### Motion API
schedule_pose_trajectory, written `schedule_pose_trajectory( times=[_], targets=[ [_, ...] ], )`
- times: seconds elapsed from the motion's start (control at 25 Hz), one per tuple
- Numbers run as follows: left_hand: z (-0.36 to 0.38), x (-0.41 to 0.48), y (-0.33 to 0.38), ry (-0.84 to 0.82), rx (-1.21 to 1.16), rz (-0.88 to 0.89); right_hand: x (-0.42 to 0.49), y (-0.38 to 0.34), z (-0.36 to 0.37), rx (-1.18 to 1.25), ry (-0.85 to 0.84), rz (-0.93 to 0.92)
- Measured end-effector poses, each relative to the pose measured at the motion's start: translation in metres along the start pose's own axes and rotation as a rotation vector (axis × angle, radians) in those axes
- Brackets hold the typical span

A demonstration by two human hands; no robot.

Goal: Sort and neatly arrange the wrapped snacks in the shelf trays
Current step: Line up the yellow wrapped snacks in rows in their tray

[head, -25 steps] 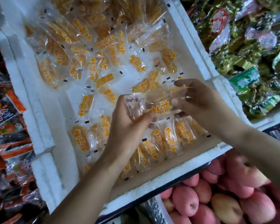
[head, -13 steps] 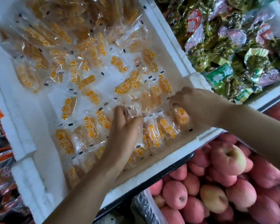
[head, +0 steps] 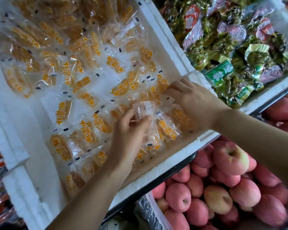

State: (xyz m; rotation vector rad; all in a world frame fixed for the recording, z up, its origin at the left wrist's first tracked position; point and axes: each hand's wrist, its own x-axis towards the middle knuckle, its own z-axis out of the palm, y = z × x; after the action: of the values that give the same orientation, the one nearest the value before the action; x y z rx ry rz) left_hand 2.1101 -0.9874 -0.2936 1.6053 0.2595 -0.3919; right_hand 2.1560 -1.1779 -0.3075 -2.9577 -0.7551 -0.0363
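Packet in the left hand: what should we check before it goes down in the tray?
1. Left hand pinches the clear packet securely: ok.
2. Clear packet's printed side faces up: cannot tell.
3. The loose packets in mid-tray lie straight: not ok, mixed angles.
4. Right hand grips something: cannot tell; its fingertips rest on wrapped snacks by the wall.
5. The white tray holds only orange-printed snacks: ok.
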Motion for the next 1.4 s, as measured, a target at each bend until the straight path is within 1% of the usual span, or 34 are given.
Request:
schedule_pose_trajectory(
  times=[0.08, 0.12, 0.16, 0.2, 0.24, 0.28, 0.32, 0.36, 0.4, 0.44, 0.48, 0.52, 0.56, 0.64, 0.68, 0.84, 0.96, 1.04, 1.08, 1.16, 1.2, 1.24, 1.32, 1.36, 1.4],
  targets=[
    [0.005, 0.003, 0.002, -0.004, -0.078, -0.044, -0.006, -0.021, -0.012, 0.464, 0.068, 0.247],
    [0.008, 0.004, 0.004, -0.021, -0.164, -0.039, -0.01, -0.033, -0.016, 0.691, 0.048, 0.35],
    [0.011, 0.005, 0.005, -0.041, -0.281, -0.036, -0.013, -0.045, -0.02, 0.865, -0.001, 0.421],
    [0.014, 0.006, 0.006, -0.046, -0.407, -0.04, -0.017, -0.053, -0.021, 0.97, -0.036, 0.449],
    [0.016, 0.007, 0.006, -0.037, -0.506, -0.046, -0.022, -0.059, -0.02, 1.016, -0.047, 0.445],
    [0.018, 0.008, 0.006, -0.019, -0.534, -0.043, -0.025, -0.063, -0.018, 1.007, -0.028, 0.433],
    [0.02, 0.008, 0.005, 0.0, -0.49, -0.043, -0.028, -0.064, -0.017, 0.931, 0.02, 0.427],
    [0.022, 0.007, 0.006, -0.002, -0.396, -0.047, -0.029, -0.063, -0.017, 0.779, 0.088, 0.402],
    [0.022, 0.006, 0.006, -0.023, -0.3, -0.061, -0.031, -0.061, -0.016, 0.577, 0.164, 0.359],
    [0.022, 0.005, 0.007, -0.052, -0.254, -0.093, -0.033, -0.059, -0.013, 0.367, 0.217, 0.299],
    [0.021, 0.003, 0.01, -0.087, -0.263, -0.133, -0.035, -0.058, -0.011, 0.21, 0.239, 0.242],
    [0.019, 0.003, 0.011, -0.116, -0.299, -0.166, -0.038, -0.058, -0.009, 0.127, 0.238, 0.195],
    [0.016, 0.003, 0.013, -0.128, -0.333, -0.18, -0.04, -0.057, -0.006, 0.106, 0.224, 0.151],
    [0.013, 0.004, 0.011, -0.101, -0.333, -0.171, -0.044, -0.057, -0.007, 0.203, 0.17, 0.122],
    [0.012, 0.004, 0.009, -0.083, -0.309, -0.16, -0.045, -0.057, -0.01, 0.293, 0.144, 0.147],
    [0.007, 0.004, 0.005, -0.066, -0.183, -0.059, -0.041, -0.05, -0.019, 0.625, 0.059, 0.382],
    [0.008, 0.007, 0.007, -0.092, -0.101, 0.048, -0.035, -0.045, -0.025, 0.62, 0.026, 0.381],
    [0.013, 0.009, 0.007, -0.092, -0.109, 0.08, -0.032, -0.043, -0.025, 0.665, -0.018, 0.415],
    [0.016, 0.01, 0.008, -0.073, -0.135, 0.084, -0.031, -0.042, -0.025, 0.766, -0.032, 0.477],
    [0.018, 0.011, 0.007, -0.027, -0.19, 0.106, -0.027, -0.039, -0.028, 1.064, 0.012, 0.659],
    [0.017, 0.013, 0.006, -0.011, -0.188, 0.127, -0.028, -0.039, -0.03, 1.115, 0.035, 0.707],
    [0.016, 0.014, 0.004, -0.001, -0.149, 0.158, -0.029, -0.038, -0.031, 1.046, 0.029, 0.679],
    [0.014, 0.017, 0.0, -0.019, -0.035, 0.213, -0.032, -0.04, -0.029, 0.799, -0.043, 0.565],
    [0.013, 0.018, -0.001, -0.037, -0.004, 0.226, -0.033, -0.041, -0.027, 0.776, -0.053, 0.541],
    [0.014, 0.019, -0.002, -0.049, 0.001, 0.23, -0.032, -0.042, -0.025, 0.827, -0.043, 0.557]
  ],
)
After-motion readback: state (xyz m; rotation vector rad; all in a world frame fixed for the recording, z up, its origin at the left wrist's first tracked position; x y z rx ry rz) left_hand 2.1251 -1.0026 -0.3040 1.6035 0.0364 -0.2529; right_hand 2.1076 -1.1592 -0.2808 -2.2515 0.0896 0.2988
